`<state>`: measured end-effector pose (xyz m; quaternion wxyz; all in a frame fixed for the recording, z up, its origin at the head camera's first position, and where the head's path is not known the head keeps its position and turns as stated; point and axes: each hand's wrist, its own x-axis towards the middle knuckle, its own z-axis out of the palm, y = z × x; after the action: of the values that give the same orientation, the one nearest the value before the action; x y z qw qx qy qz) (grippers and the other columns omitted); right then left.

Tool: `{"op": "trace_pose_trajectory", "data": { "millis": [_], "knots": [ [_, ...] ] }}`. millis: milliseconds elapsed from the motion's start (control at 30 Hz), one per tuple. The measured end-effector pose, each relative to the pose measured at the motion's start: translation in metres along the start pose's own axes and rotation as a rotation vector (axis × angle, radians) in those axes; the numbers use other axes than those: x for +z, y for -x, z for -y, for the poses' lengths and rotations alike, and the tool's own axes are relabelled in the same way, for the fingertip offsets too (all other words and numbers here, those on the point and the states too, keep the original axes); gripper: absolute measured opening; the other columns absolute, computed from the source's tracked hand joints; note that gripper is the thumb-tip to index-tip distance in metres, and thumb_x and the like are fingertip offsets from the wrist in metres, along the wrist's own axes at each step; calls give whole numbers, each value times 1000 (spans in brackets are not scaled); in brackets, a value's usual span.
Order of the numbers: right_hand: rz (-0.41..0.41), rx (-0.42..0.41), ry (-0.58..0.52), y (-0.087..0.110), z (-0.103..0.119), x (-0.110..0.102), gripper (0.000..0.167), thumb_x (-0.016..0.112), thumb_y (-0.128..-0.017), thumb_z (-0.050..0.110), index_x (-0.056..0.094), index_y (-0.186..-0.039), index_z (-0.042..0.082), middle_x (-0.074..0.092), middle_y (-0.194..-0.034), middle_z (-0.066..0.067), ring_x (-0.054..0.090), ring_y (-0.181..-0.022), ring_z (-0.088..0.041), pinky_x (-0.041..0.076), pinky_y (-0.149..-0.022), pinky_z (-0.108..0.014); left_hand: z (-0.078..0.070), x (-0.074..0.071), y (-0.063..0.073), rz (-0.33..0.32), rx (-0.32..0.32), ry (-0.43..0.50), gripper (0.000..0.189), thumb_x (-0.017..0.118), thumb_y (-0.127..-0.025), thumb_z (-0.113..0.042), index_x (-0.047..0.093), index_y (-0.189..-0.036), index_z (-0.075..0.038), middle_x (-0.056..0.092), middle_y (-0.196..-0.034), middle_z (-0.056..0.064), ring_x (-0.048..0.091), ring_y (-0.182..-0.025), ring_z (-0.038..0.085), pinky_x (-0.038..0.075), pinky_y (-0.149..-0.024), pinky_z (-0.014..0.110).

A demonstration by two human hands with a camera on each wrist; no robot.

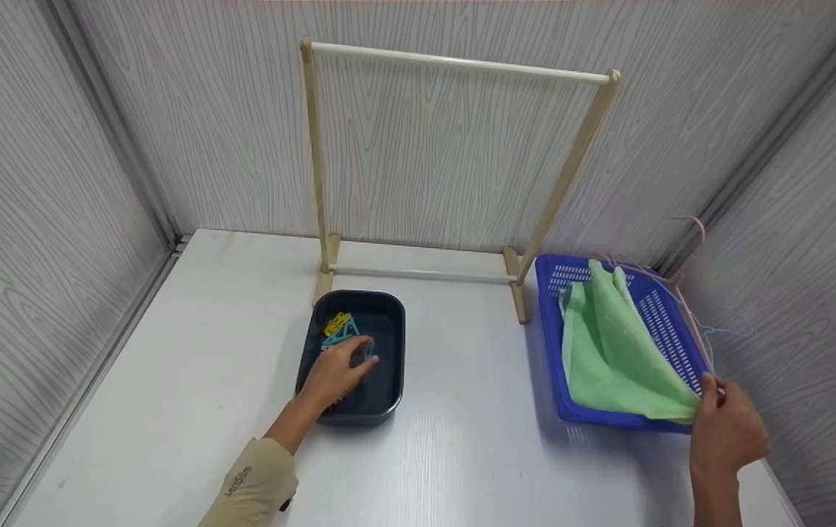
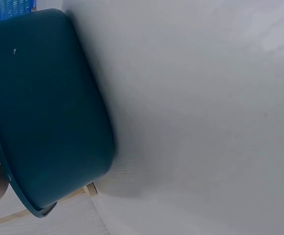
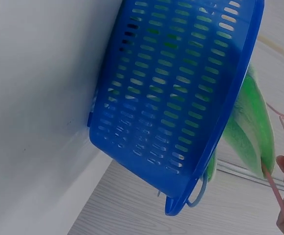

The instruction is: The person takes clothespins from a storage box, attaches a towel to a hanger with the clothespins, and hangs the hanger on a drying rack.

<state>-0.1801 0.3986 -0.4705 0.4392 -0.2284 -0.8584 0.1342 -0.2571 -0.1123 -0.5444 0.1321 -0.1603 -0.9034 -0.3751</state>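
Left hand (image 1: 334,372) pinches, probably, clip (image 1: 369,350); right hand (image 1: 731,426) grips pink hanger (image 3: 275,191); sleeve (image 1: 266,468) bears lettering (image 1: 238,481).

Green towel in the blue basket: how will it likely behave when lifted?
The towel should be floppy, judging by its soft folds. It may slide along or tug the pink hanger, whose bar runs into its fold in the right wrist view. It could also brush the basket, as its corner overlaps the rim in the head view.

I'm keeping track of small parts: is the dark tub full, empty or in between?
In between: the head view shows yellow pieces and blue pieces in the dark tub, much of it bare.
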Motion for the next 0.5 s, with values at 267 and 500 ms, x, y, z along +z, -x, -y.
{"op": "trace_pose_trajectory", "data": {
  "millis": [267, 500],
  "knots": [
    [-36, -77, 53, -2, -6, -4, 34, 61, -86, 27, 60, -75, -5, 57, -66, -22, 49, -49, -39, 30, -39, -45, -1, 1, 1, 5, -13, 9, 39, 66, -86, -28, 60, -116, -4, 62, -109, 11, 58, -100, 25, 46, -85, 41],
    [206, -46, 73, -6, -9, -18, 22, 57, -93, 24, 56, -90, 2, 56, -81, -19, 50, -57, -45, 33, -43, -53, -1, 1, 2, 18, -32, 16, 40, 66, -86, -29, 60, -117, -5, 61, -112, 11, 57, -103, 25, 44, -89, 41]
  ]
}}
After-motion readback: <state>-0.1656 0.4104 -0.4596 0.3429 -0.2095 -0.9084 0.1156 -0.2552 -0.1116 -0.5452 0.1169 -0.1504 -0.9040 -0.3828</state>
